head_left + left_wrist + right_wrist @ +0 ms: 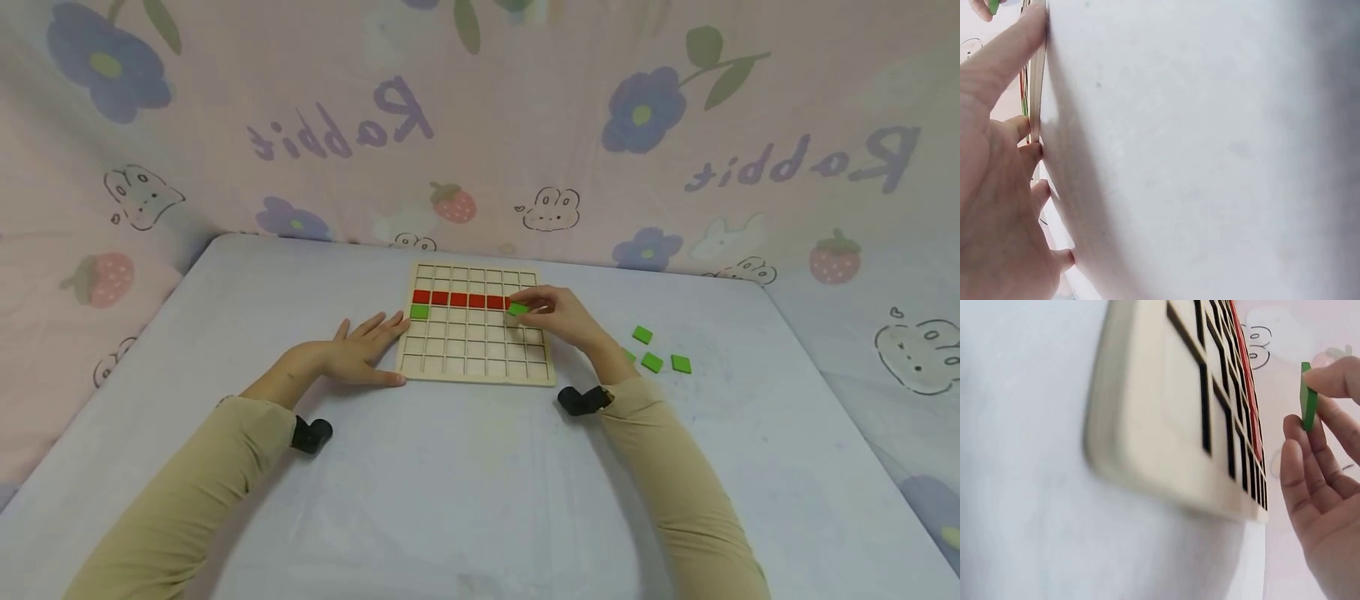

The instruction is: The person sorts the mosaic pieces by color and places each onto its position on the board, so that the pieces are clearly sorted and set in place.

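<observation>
A wooden grid board (480,381) lies on the white table. Red square tiles (458,300) fill a row in its upper part, and one green tile (419,312) sits below the leftmost red one. My left hand (358,354) rests with spread fingers at the board's left edge, thumb near the lower left corner. Between thumb and fingers, my right hand (561,317) pinches another green square tile (1307,397). That tile is held over the right part of the grid, raised above the board in the right wrist view, and the fingers overlap the red row's right end.
Several loose green tiles (652,362) lie right of the board, one partly behind the right wrist. Black wrist cameras (311,435) stick out from both sleeves. A printed pink curtain (480,125) hangs behind the table.
</observation>
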The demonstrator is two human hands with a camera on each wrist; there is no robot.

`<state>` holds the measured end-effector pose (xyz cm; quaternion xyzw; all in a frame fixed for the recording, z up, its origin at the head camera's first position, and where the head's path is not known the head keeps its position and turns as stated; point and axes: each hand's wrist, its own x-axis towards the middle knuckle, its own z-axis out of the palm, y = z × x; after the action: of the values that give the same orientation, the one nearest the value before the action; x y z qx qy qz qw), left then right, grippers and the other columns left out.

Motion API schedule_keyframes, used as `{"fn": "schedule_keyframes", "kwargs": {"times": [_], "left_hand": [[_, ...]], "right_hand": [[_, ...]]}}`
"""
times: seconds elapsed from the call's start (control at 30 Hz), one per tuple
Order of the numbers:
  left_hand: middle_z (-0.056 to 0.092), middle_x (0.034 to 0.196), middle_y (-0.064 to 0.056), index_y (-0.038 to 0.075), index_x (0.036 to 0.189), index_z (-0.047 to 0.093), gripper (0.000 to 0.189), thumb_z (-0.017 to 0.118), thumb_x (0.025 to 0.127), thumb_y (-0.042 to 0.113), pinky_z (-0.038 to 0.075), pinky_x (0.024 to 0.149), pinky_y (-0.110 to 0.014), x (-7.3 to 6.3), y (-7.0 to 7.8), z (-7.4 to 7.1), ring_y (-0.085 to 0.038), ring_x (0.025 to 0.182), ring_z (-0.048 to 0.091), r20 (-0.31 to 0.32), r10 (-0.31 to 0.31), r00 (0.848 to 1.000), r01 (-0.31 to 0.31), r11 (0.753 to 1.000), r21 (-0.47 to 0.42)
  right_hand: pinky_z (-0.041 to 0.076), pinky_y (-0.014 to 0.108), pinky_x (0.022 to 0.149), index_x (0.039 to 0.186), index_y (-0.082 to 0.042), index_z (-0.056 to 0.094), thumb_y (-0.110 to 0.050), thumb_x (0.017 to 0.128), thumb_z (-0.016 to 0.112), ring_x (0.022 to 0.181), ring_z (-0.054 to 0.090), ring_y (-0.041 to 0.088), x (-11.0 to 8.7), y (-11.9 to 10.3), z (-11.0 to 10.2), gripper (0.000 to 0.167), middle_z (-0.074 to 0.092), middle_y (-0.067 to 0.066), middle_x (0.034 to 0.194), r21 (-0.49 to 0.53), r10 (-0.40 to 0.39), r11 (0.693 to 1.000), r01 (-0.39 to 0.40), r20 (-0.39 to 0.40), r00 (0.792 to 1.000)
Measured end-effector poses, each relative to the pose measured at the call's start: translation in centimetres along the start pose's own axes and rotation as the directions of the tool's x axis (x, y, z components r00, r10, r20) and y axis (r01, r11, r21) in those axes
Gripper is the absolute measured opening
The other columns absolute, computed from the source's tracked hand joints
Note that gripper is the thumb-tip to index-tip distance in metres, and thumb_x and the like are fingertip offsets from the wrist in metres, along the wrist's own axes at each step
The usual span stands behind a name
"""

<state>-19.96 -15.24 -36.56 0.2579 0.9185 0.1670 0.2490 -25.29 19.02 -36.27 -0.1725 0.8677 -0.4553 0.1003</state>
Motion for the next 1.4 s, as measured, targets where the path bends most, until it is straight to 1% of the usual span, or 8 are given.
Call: {"fn": "schedule_keyframes", "kwargs": {"times": [0.1, 0.33, 0.53, 0.67, 0.83, 1.1, 1.13, 1.4], "left_hand": [[-0.007, 0.162, -0.012, 0.012, 0.155, 0.000, 0.093, 0.055, 0.092, 0.051, -0.012, 0.108, -0.069, 0.1, -0.1, 0.1, -0.037, 0.147, -0.011, 0.004, -0.007, 1.000, 0.007, 1.000, 0.012], [-0.006, 0.162, -0.012, 0.013, 0.155, 0.000, 0.093, 0.056, 0.092, 0.051, -0.012, 0.108, -0.069, 0.2, -0.2, 0.2, -0.037, 0.147, -0.010, -0.001, -0.009, 1.000, 0.009, 1.000, 0.016], [-0.007, 0.162, -0.011, 0.013, 0.155, -0.001, 0.093, 0.056, 0.092, 0.051, -0.012, 0.109, -0.069, 0.1, 0.0, 0.0, -0.036, 0.148, -0.011, 0.006, -0.015, 1.000, 0.014, 1.000, 0.020], [-0.007, 0.162, -0.011, 0.013, 0.155, -0.001, 0.092, 0.055, 0.093, 0.051, -0.012, 0.109, -0.068, 0.0, 0.0, 0.0, -0.036, 0.148, -0.012, 0.010, -0.014, 1.000, 0.014, 1.000, 0.013], [-0.006, 0.162, -0.011, 0.013, 0.155, 0.000, 0.092, 0.056, 0.092, 0.051, -0.012, 0.108, -0.068, -0.1, 0.2, -0.1, -0.036, 0.148, -0.011, 0.005, -0.012, 1.000, 0.012, 1.000, 0.005], [-0.006, 0.162, -0.012, 0.012, 0.155, 0.001, 0.092, 0.056, 0.092, 0.051, -0.012, 0.108, -0.069, -0.1, 0.1, -0.1, -0.037, 0.147, -0.011, 0.006, -0.010, 1.000, 0.010, 1.000, 0.007], [-0.006, 0.162, -0.012, 0.012, 0.155, 0.001, 0.092, 0.056, 0.092, 0.051, -0.012, 0.108, -0.069, -0.1, 0.1, -0.1, -0.037, 0.147, -0.011, 0.006, -0.009, 1.000, 0.009, 1.000, 0.010], [-0.005, 0.162, -0.012, 0.012, 0.155, 0.001, 0.092, 0.055, 0.092, 0.051, -0.009, 0.108, -0.070, 0.2, -0.1, 0.1, -0.037, 0.147, -0.009, 0.001, -0.019, 1.000, 0.019, 0.999, 0.039]], "right_hand": [[0.048, 0.036, 0.088, 0.122, -0.005, 0.064, -0.010, 0.087, 0.068, 0.102, 0.057, 0.025, 0.2, -0.2, 0.3, 0.036, 0.063, 0.013, 0.122, -0.005, -0.009, 1.000, 0.009, 0.002, 1.000], [0.048, 0.038, 0.091, 0.124, -0.002, 0.063, -0.010, 0.087, 0.068, 0.103, 0.057, 0.026, 0.7, -0.5, 0.8, 0.038, 0.063, 0.014, 0.121, -0.015, -0.047, 0.999, 0.047, 0.010, 0.999], [0.049, 0.033, 0.087, 0.123, -0.002, 0.063, -0.010, 0.088, 0.067, 0.100, 0.057, 0.024, 1.1, -0.8, 1.2, 0.037, 0.064, 0.013, 0.119, -0.023, -0.064, 0.998, 0.064, 0.008, 0.998], [0.049, 0.031, 0.082, 0.122, -0.004, 0.065, -0.009, 0.087, 0.067, 0.099, 0.058, 0.023, 1.4, -1.0, 1.5, 0.035, 0.065, 0.012, 0.119, 0.002, -0.073, 0.997, 0.073, 0.004, 0.997], [0.048, 0.028, 0.078, 0.120, -0.005, 0.066, -0.009, 0.087, 0.068, 0.097, 0.058, 0.024, 1.9, -1.1, 2.0, 0.034, 0.065, 0.013, 0.117, 0.014, -0.059, 0.998, 0.059, -0.001, 0.998], [0.048, 0.028, 0.081, 0.123, -0.002, 0.063, -0.009, 0.088, 0.067, 0.100, 0.059, 0.025, 2.3, -1.9, 2.8, 0.036, 0.063, 0.014, 0.121, 0.030, -0.031, 0.999, 0.030, 0.024, 0.999], [0.048, 0.028, 0.081, 0.122, -0.004, 0.064, -0.010, 0.088, 0.068, 0.099, 0.059, 0.024, 2.6, -1.5, 3.0, 0.035, 0.064, 0.012, 0.120, 0.035, -0.032, 0.999, 0.031, 0.026, 0.999], [0.048, 0.028, 0.080, 0.120, -0.007, 0.066, -0.013, 0.086, 0.071, 0.095, 0.059, 0.021, 3.0, -2.1, 4.0, 0.034, 0.066, 0.010, 0.116, 0.008, -0.012, 1.000, 0.012, 0.051, 0.999]]}}
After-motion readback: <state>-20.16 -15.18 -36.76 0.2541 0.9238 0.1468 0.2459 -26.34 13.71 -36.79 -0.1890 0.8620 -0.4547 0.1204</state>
